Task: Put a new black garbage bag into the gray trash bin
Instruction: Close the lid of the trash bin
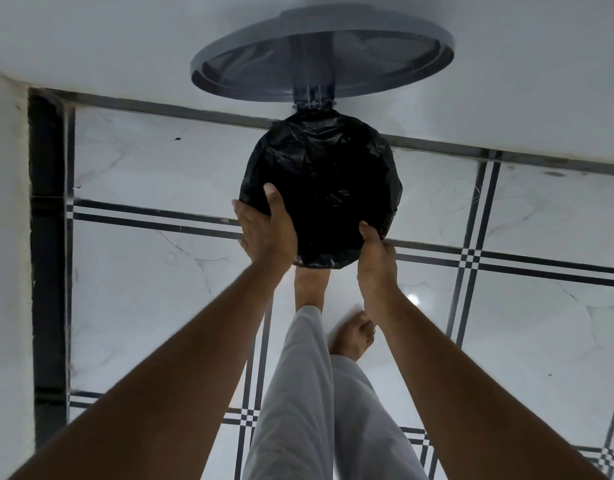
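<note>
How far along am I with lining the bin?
Mostly done: the black garbage bag already covers the bin's whole opening, with the gray lid standing open. In hand: the left hand and right hand hold the bagged near rim. Left: finishing the tuck and closing the lid.

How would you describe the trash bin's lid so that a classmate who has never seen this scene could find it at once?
Start at the white wall at the far edge of the tiled floor. Against it stands a bin whose mouth is covered by a black garbage bag, held at its near rim by the left hand and right hand. The lid is the round gray disc hinged open above the bag, flat against the wall.
</note>
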